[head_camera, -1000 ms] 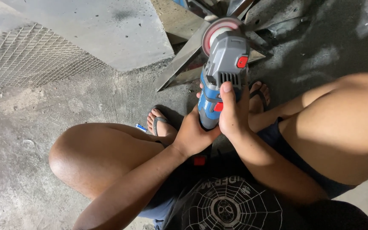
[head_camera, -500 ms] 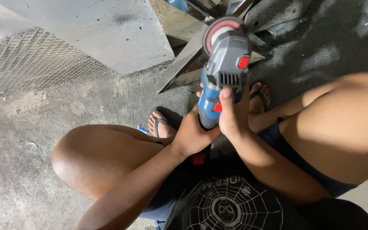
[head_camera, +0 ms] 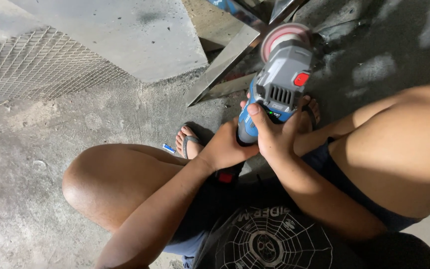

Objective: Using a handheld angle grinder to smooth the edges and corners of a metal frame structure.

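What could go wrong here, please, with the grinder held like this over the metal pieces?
The angle grinder is gripped low on its body by the bare left hand and right hand, so a kick could twist it loose. Its disc sits close to the shiny metal bars, and sparks or chips could reach the bare knees. The feet in open sandals lie just beneath the tool.

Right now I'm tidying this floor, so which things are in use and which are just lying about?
In use: blue-and-grey angle grinder, held by left hand and right hand; shiny angled metal bars at its disc.
Lying about: small blue-and-white object; wire mesh panel; grey flat slab.
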